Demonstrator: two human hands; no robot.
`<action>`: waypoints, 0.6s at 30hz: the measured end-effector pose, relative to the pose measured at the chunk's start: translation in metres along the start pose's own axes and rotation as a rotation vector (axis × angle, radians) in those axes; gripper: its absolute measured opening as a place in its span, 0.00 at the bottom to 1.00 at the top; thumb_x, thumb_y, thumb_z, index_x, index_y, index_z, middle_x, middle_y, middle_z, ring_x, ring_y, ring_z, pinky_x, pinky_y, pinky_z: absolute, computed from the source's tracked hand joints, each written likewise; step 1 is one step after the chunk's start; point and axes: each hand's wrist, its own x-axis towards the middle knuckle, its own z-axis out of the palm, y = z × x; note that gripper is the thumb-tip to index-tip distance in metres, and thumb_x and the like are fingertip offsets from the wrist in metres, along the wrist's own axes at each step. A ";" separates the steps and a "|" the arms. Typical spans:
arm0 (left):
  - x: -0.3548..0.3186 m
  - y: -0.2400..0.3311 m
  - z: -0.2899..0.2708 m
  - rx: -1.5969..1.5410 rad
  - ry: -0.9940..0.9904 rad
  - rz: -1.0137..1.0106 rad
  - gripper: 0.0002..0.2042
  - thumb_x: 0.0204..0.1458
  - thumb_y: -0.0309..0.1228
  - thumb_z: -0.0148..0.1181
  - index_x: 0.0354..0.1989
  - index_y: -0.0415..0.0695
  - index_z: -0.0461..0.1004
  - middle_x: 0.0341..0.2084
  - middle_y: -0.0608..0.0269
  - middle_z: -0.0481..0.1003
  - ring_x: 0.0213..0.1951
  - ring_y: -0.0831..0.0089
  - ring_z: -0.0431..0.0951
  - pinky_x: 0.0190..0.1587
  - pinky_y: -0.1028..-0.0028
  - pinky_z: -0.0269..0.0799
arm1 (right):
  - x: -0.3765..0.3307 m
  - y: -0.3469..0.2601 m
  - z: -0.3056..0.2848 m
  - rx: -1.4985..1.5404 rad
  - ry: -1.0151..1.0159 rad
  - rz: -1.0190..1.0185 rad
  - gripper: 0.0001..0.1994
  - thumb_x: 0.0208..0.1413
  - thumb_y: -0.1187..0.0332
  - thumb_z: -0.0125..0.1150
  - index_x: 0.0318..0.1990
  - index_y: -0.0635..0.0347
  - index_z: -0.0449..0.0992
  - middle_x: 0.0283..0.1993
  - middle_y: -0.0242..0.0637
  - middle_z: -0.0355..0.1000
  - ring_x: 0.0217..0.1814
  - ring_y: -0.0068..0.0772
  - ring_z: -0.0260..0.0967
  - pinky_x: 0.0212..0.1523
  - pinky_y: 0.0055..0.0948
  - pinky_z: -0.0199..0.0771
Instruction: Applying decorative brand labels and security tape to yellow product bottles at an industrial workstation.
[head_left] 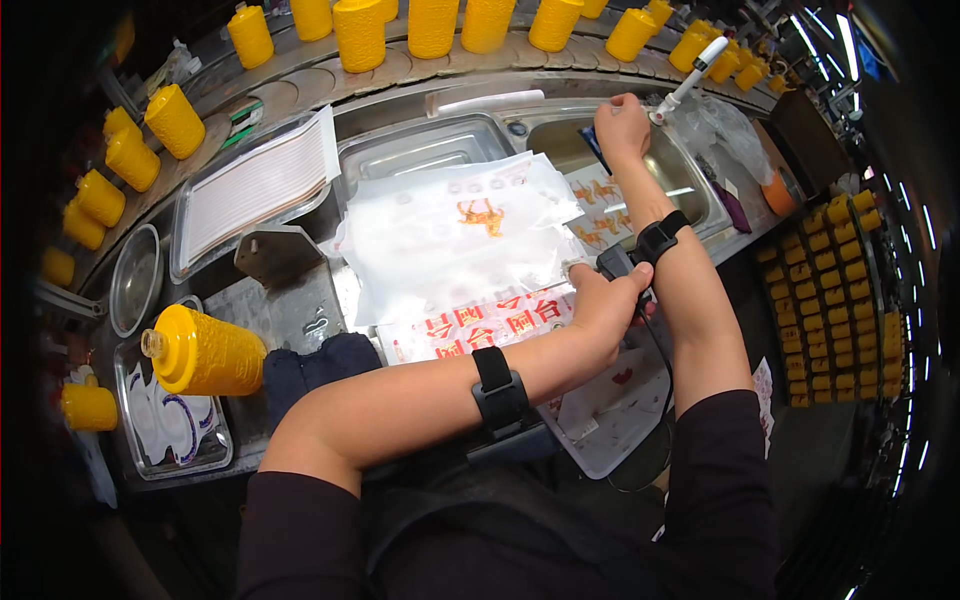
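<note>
My left hand (pixel 603 308) reaches across to my right forearm, thumb and fingers closed around a small black box-shaped device (pixel 617 264) beside the wrist strap (pixel 661 236); a thin cable hangs below. My right hand (pixel 622 128) is at the far side of the sink, left of the tap, its fingers curled; anything inside them is hidden. Just below it lies a dark blue flat object (pixel 594 148). Decal sheets with orange-brown animal figures (pixel 600 205) lie in the sink. Left of my hands are white translucent sheets (pixel 420 240), with one orange animal decal (pixel 481 218) on top.
Red-printed sheets (pixel 470 328) lie nearest me. A yellow textured bottle (pixel 208 352) stands at the left near a tray of decals (pixel 165 425). More yellow bottles (pixel 360 35) line a curved conveyor behind. The white tap (pixel 690 78) rises at the right; a grey plastic bin (pixel 610 440) sits below.
</note>
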 end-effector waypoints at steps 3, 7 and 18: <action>0.002 0.000 -0.001 0.027 -0.036 0.020 0.32 0.54 0.32 0.63 0.55 0.34 0.44 0.36 0.53 0.71 0.29 0.68 0.76 0.34 0.64 0.77 | 0.005 0.018 0.009 0.202 -0.110 0.334 0.13 0.49 0.62 0.55 0.41 0.57 0.76 0.40 0.48 0.76 0.45 0.52 0.74 0.47 0.43 0.71; -0.015 0.021 -0.016 0.272 0.020 -0.197 0.33 0.54 0.38 0.63 0.55 0.34 0.46 0.42 0.49 0.69 0.40 0.64 0.76 0.43 0.65 0.76 | 0.007 0.072 0.012 0.222 -0.283 0.266 0.14 0.47 0.59 0.60 0.36 0.57 0.80 0.38 0.46 0.78 0.45 0.48 0.74 0.48 0.38 0.71; -0.130 0.149 -0.078 0.085 -0.124 0.103 0.08 0.61 0.31 0.48 0.41 0.38 0.66 0.48 0.41 0.74 0.49 0.56 0.77 0.55 0.60 0.71 | 0.022 0.260 0.020 -0.358 -1.156 0.226 0.30 0.38 0.48 0.72 0.37 0.72 0.80 0.43 0.57 0.76 0.45 0.52 0.76 0.47 0.39 0.74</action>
